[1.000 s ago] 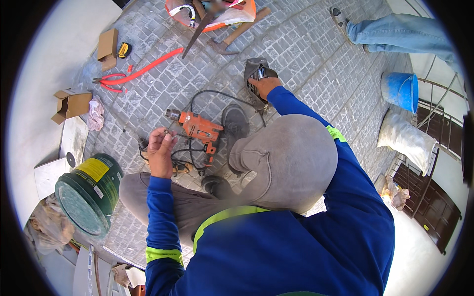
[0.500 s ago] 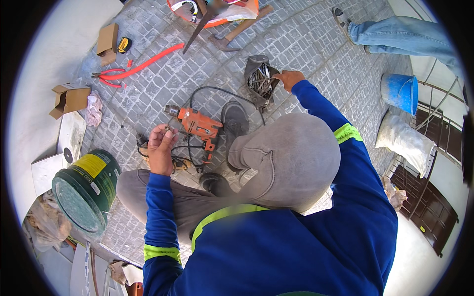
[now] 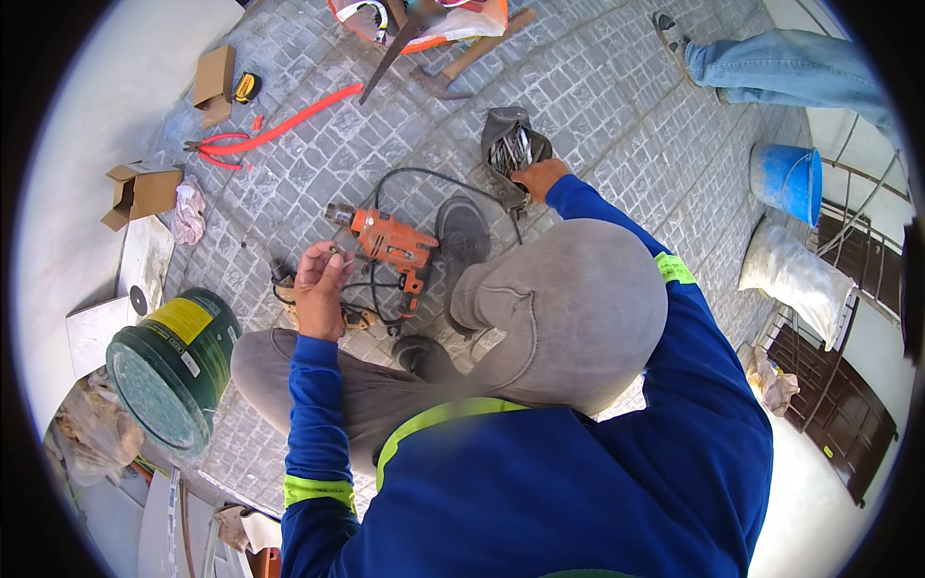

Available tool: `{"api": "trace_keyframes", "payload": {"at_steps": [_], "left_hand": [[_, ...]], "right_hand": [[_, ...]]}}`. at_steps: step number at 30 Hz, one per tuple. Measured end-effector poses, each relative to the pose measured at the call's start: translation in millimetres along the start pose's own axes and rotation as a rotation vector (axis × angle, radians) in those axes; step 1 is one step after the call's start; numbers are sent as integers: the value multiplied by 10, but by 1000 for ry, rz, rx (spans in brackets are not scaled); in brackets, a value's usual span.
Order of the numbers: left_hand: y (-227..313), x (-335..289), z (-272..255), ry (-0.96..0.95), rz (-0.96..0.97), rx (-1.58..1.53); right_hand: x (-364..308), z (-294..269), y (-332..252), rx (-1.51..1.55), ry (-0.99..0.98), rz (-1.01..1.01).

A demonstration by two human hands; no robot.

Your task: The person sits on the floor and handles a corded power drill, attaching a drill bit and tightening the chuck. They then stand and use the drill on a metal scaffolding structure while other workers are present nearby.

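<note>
My left hand (image 3: 321, 289) is raised above the paving, thumb and fingers pinched round a small thing too tiny to name. My right hand (image 3: 541, 180) reaches to the near side of a dark grey pouch (image 3: 501, 123). Its fingers are curled at the pouch's mouth, fingertips partly hidden. Several thin metal pieces (image 3: 511, 152) like drill bits or nails fill the pouch. An orange power drill (image 3: 393, 239) lies on the ground between my left hand and my shoe, its chuck pointing left. A yellowish power tool (image 3: 360, 319) lies partly hidden behind my left hand.
Red-handled pliers (image 3: 220, 149), a tape measure (image 3: 247, 88) and cardboard boxes (image 3: 152, 193) lie far left. A hammer (image 3: 467, 65) lies near a tool bag (image 3: 462, 24). A green bucket (image 3: 214, 332) stands left, a blue bucket (image 3: 782, 178) right. Another person's legs (image 3: 780, 67) are far right.
My right hand has moved from the pouch's right edge down and left to the near side of its mouth. My left hand stays pinched in nearly the same place.
</note>
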State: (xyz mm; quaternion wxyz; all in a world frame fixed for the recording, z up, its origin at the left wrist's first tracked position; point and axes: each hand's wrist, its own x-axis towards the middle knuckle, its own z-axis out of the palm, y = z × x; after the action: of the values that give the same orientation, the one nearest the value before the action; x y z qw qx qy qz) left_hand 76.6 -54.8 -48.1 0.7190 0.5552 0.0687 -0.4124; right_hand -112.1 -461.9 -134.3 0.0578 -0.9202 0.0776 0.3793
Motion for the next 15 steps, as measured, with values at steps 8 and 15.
{"api": "trace_keyframes", "payload": {"at_steps": [8, 15], "left_hand": [[14, 24, 17, 19, -5, 14], [33, 46, 41, -4, 2, -16]], "right_hand": [[177, 51, 21, 53, 55, 7], [157, -141, -59, 279, 252, 27]]}}
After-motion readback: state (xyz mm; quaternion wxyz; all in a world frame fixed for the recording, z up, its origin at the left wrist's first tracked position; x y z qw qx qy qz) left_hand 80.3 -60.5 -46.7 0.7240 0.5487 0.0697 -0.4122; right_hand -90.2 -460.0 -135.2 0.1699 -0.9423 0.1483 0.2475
